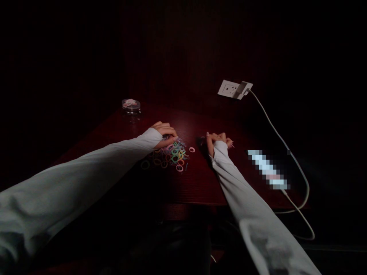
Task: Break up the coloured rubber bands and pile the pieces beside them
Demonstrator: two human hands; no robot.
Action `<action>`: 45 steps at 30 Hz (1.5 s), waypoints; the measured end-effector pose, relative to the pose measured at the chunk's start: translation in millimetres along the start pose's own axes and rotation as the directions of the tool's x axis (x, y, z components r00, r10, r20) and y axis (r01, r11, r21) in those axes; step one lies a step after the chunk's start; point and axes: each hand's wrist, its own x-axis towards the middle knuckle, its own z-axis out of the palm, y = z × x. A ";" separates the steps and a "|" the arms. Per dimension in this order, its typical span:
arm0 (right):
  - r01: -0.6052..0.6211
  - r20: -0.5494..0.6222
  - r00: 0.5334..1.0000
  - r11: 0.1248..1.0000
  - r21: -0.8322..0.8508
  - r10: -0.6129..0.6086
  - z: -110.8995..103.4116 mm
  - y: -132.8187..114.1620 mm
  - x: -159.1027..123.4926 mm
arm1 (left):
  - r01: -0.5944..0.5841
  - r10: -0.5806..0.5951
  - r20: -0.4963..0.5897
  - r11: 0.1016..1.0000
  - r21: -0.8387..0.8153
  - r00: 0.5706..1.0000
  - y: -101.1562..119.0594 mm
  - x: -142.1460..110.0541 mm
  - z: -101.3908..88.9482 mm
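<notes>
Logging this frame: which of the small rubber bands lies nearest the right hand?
The pale pink band lies alone between the heap and the right hand; the others sit further left, mostly overlapping.

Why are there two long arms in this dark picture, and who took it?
Those are one person's own arms, in pale sleeves. A camera worn on their head took this picture, looking forward and down. Their left hand curls over a heap of small colourful rubber bands. Their right hand is pinched together, but I can't tell if it holds anything. A small lidded jar stands on the dark wooden table. A white cable runs up to a wall socket.
</notes>
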 end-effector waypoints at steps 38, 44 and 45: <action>0.549 0.320 0.677 0.744 0.380 -0.663 -14.4 -94.9 -50.8 | 0.049 -0.035 -0.145 0.995 0.093 0.989 -21.8 2.8 15.5; 0.510 0.358 0.719 0.802 0.311 -0.596 -3.3 -95.2 -51.5 | 0.055 -0.040 -0.138 0.993 0.101 0.990 -21.1 3.0 16.7; 0.509 0.348 0.724 0.801 0.315 -0.596 -3.3 -95.0 -51.3 | 0.055 -0.041 -0.136 0.993 0.101 0.990 -21.2 3.1 16.8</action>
